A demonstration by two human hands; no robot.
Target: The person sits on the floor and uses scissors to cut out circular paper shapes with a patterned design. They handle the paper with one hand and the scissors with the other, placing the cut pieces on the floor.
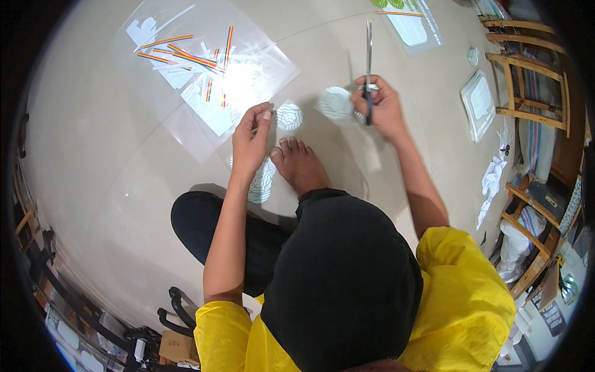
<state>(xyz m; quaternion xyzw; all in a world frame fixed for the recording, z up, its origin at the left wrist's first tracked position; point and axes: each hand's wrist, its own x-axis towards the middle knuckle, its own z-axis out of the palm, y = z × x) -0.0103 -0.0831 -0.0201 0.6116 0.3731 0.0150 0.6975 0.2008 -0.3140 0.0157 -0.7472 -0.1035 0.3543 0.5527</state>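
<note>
My right hand (385,113) grips a pair of scissors (369,56) with dark handles, the long metal blades pointing away from me. Just left of that hand is a pale round cut-out (334,104) with wavy lines, blurred; whether the fingers touch it I cannot tell. My left hand (249,142) has thumb and fingers closed together, and what they hold, if anything, is too small to make out. Beside its fingertips lies another round wavy-lined cut-out (289,116), in front of my bare foot (302,166). More wavy-lined pieces (263,183) lie partly under my left forearm.
At far left, a clear plastic sheet (273,62) bears white scraps and several striped strips (229,46). A printed plastic packet (412,28) lies at the far right. Along the right side are a white stack (478,106), crumpled white material (493,180) and wooden frames (527,115).
</note>
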